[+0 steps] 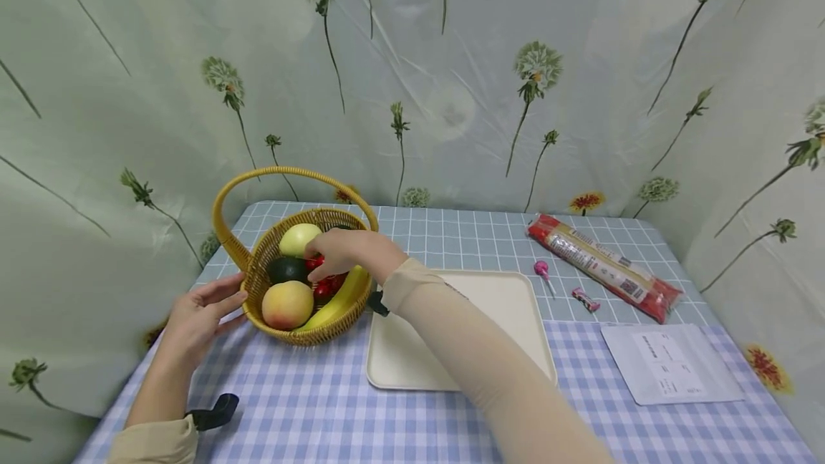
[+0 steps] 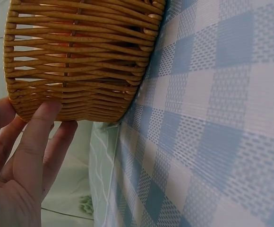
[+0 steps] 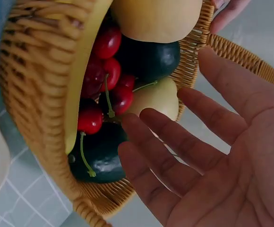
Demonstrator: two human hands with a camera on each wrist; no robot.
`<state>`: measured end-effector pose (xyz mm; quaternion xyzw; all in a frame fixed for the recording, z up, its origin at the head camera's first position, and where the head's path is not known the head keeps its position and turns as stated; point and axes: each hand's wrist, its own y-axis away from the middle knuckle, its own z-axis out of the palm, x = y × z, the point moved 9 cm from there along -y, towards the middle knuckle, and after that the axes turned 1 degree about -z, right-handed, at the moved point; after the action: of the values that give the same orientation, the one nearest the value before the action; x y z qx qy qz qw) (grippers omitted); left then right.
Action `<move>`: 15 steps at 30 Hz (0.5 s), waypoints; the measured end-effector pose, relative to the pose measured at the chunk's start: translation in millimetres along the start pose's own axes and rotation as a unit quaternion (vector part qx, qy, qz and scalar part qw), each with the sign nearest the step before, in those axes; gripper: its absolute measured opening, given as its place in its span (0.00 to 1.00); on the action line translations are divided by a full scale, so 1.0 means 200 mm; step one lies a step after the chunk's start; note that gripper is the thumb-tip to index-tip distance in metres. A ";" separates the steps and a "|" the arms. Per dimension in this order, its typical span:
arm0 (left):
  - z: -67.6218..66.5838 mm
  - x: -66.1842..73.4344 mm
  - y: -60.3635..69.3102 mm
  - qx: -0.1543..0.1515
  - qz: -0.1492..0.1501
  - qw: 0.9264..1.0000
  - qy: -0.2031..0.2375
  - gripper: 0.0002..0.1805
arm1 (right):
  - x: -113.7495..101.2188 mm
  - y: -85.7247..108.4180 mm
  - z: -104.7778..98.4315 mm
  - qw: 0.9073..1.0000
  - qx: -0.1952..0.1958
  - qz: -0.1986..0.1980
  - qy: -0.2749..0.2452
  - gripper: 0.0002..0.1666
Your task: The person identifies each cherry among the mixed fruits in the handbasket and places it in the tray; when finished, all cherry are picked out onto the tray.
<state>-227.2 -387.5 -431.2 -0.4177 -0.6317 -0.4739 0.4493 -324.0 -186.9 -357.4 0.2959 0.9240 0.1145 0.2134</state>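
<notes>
A wicker basket (image 1: pixel 258 291) with a tall arched handle holds fruit at the left of the table. Inside lie a peach (image 1: pixel 288 305), a pale green-yellow round fruit (image 1: pixel 298 240), a dark green oval fruit (image 1: pixel 288 271), red cherries (image 1: pixel 324 293) with green stems, and a banana (image 1: pixel 338 304). A second dark fruit (image 3: pixel 99 153) shows in the right wrist view. My left hand (image 1: pixel 205 312) touches the basket's outer left side with extended fingertips. Over the fruit is my right hand (image 1: pixel 344 249), its fingers spread and loosely bent, holding nothing; it hides part of the contents.
Right of the basket, a cream tray (image 1: pixel 515 321) lies partly under my right forearm. Farther right are a pink lollipop (image 1: pixel 541 269), a small wrapped candy (image 1: pixel 585 299), a long red packet (image 1: pixel 602 263) and a flat pale pouch (image 1: pixel 670 364). A flowered curtain (image 1: pixel 451 56) stands behind.
</notes>
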 end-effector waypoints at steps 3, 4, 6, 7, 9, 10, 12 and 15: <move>0.00 0.00 0.00 0.000 -0.003 1.000 -0.009 0.26 | 0.02 -0.04 0.01 1.000 -0.015 0.015 -0.007 0.34; 0.00 0.00 0.01 0.000 -0.003 1.000 -0.010 0.26 | 0.03 -0.06 0.01 0.999 -0.020 0.023 -0.012 0.34; 0.00 0.00 0.01 0.000 -0.002 1.000 -0.009 0.24 | 0.04 -0.08 0.02 0.999 -0.031 0.034 -0.017 0.35; 0.00 0.00 0.01 0.001 -0.002 1.000 -0.008 0.24 | 0.05 -0.09 0.02 0.998 -0.034 0.039 -0.021 0.35; 0.00 0.00 0.01 0.003 -0.003 1.000 -0.006 0.23 | 0.05 -0.11 0.02 0.998 -0.042 0.044 -0.024 0.35; 0.00 -0.01 0.01 0.004 -0.004 1.000 -0.005 0.24 | 0.06 -0.12 0.02 0.998 -0.045 0.047 -0.025 0.35; 0.00 -0.01 0.00 0.005 -0.005 1.000 -0.006 0.25 | 0.06 -0.14 0.02 0.997 -0.051 0.053 -0.030 0.36; 0.00 -0.01 0.00 0.006 -0.004 1.000 -0.005 0.26 | 0.07 -0.15 0.02 0.996 -0.058 0.067 -0.031 0.36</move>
<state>-226.9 -387.2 -432.3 -0.4149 -0.6385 -0.4698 0.4465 -346.7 -202.7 -375.2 0.3473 0.8870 0.1726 0.2508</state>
